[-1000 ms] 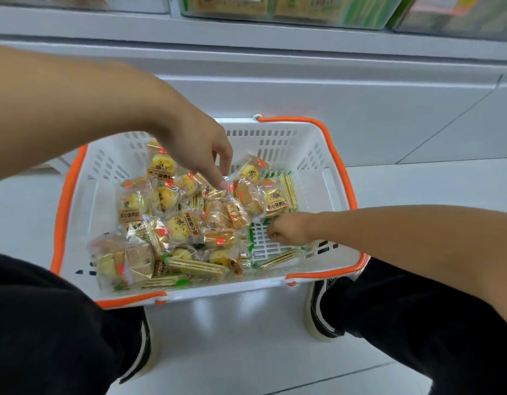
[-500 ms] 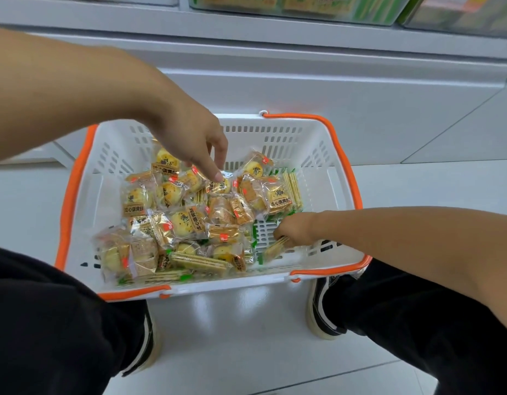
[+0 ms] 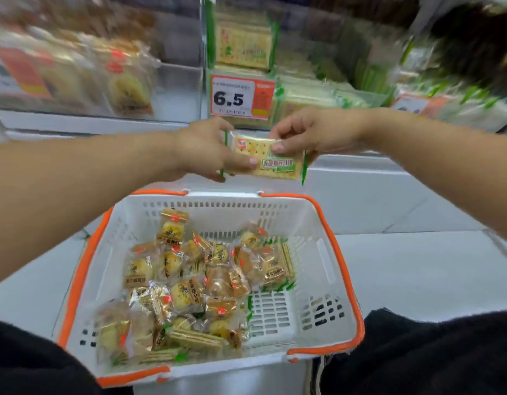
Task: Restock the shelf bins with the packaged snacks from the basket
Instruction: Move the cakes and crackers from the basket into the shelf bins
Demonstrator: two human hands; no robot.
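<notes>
A white basket (image 3: 323,252) with orange handles stands on the floor between my knees, holding several wrapped yellow pastries (image 3: 172,260) and green-edged cracker packs (image 3: 195,339). Above it, in front of the shelf, both hands hold one green cracker pack (image 3: 271,161). My left hand (image 3: 206,149) pinches its left end, thumb on top. My right hand (image 3: 309,135) pinches its upper right edge. The clear shelf bin (image 3: 317,92) behind the pack holds the same green crackers.
A price tag reading 6.5 (image 3: 242,96) hangs on the cracker bin's front. The bin to the left (image 3: 98,69) holds yellow pastry packs. A further bin (image 3: 460,106) lies at the right, blurred. My black-trousered knees flank the basket.
Both hands left the basket and rose to shelf height with a green cracker pack between them. My view tilted upward, bringing the shelf bins into sight.
</notes>
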